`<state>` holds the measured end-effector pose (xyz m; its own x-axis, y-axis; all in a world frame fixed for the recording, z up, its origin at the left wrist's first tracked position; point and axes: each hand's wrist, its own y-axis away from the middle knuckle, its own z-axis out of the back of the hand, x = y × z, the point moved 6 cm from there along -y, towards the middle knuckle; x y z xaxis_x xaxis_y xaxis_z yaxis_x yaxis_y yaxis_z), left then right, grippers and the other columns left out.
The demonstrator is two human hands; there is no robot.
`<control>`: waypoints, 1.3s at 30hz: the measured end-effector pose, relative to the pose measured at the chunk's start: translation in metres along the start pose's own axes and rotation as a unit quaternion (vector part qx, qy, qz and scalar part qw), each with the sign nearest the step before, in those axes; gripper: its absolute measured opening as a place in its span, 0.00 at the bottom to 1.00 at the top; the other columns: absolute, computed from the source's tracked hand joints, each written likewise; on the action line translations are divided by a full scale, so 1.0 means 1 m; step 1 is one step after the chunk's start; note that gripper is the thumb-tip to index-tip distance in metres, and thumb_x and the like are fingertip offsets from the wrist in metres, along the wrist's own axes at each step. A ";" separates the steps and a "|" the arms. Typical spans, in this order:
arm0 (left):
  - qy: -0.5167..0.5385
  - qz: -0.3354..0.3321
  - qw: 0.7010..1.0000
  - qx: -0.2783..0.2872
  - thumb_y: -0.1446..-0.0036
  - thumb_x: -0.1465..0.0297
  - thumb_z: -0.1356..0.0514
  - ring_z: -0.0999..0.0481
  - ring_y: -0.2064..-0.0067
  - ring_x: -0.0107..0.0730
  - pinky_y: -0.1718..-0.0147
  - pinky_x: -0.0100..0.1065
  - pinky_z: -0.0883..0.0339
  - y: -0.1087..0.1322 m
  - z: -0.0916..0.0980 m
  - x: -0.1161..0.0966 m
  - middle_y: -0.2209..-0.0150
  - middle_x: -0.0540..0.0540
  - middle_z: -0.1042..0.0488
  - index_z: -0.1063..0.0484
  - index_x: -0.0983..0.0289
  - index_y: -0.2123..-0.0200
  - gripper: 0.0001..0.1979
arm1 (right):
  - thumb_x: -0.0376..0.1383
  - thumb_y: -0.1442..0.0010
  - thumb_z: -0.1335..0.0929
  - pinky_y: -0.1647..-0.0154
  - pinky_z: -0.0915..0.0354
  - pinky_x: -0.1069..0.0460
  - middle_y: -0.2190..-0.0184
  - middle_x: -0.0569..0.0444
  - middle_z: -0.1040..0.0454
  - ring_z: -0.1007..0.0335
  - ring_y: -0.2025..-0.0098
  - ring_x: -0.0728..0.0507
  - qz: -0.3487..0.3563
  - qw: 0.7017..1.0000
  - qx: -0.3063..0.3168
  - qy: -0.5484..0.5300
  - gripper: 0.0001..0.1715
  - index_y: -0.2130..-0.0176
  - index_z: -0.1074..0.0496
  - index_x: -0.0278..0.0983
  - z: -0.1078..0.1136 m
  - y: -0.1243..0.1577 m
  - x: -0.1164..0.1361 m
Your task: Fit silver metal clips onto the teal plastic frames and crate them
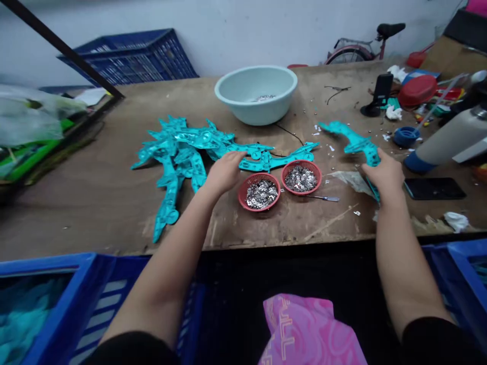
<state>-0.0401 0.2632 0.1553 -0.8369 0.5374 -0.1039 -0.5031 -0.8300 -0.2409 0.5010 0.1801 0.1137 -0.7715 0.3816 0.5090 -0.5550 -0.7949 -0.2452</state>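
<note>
My right hand [386,175] is closed around the lower end of a curved teal plastic part [353,137], which it holds at the right side of the table. My left hand [226,173] is at the left end of another teal plastic part [266,161], its fingers bent onto that end and partly hidden. Behind and left of this hand lies a heap of similar teal parts [177,147]. Two red baskets [259,207] of small metal clips sit just in front of the left hand's part. A screwdriver [329,198] lies beside the right-hand basket.
A pale green basin [256,114] with some metal pieces stands at the back. On the right are a phone [433,188], a bottle [445,139] and clutter. Blue crates [95,294] flank the table's front edge; a slanted dark bar [61,45] rises at left.
</note>
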 end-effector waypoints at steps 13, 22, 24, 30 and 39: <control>0.043 -0.040 0.990 0.130 0.35 0.41 0.36 0.21 0.39 0.51 0.38 0.52 0.23 -0.086 0.011 0.054 0.38 0.65 0.19 0.27 0.63 0.37 0.36 | 0.39 0.28 0.31 0.37 0.24 0.30 0.54 0.47 0.13 0.16 0.47 0.31 0.243 0.938 -0.165 -0.182 0.12 0.52 0.16 0.46 0.044 0.147 0.066; 0.431 -0.039 0.841 -0.324 0.24 0.43 0.39 0.14 0.53 0.32 0.48 0.41 0.18 0.000 0.156 -0.089 0.57 0.43 0.23 0.33 0.49 0.40 0.22 | 0.60 0.33 0.24 0.24 0.35 0.24 0.26 0.44 0.27 0.34 0.23 0.25 0.361 0.898 -0.011 -0.253 0.40 0.29 0.24 0.48 0.082 0.214 0.176; 0.604 -0.013 0.727 -0.326 0.32 0.48 0.27 0.17 0.63 0.28 0.57 0.33 0.18 0.046 0.137 -0.137 0.62 0.43 0.23 0.29 0.55 0.52 0.22 | 0.60 0.35 0.22 0.24 0.34 0.26 0.23 0.45 0.31 0.35 0.22 0.25 0.406 0.872 0.044 -0.269 0.48 0.25 0.29 0.49 0.083 0.240 0.198; 0.816 0.234 0.502 -0.166 0.26 0.51 0.32 0.15 0.40 0.38 0.35 0.42 0.20 0.153 0.007 -0.218 0.48 0.53 0.15 0.19 0.58 0.54 0.16 | 0.33 0.33 0.26 0.47 0.20 0.48 0.45 0.53 0.12 0.12 0.51 0.40 0.317 0.857 0.283 -0.292 0.40 0.25 0.26 0.47 0.029 0.262 0.163; 0.629 -0.060 0.767 0.112 0.26 0.67 0.34 0.14 0.38 0.48 0.38 0.44 0.18 0.193 -0.005 -0.226 0.42 0.61 0.13 0.13 0.59 0.49 0.09 | 0.39 0.35 0.22 0.41 0.23 0.35 0.42 0.43 0.14 0.17 0.43 0.27 0.288 0.906 0.310 -0.016 0.41 0.26 0.24 0.44 0.025 0.207 0.057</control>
<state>0.0532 -0.0174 0.1274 0.0171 0.2147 -0.9765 -0.7020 -0.6929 -0.1646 0.3498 0.0256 0.1132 -0.8625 -0.1865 0.4704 0.2256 -0.9738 0.0276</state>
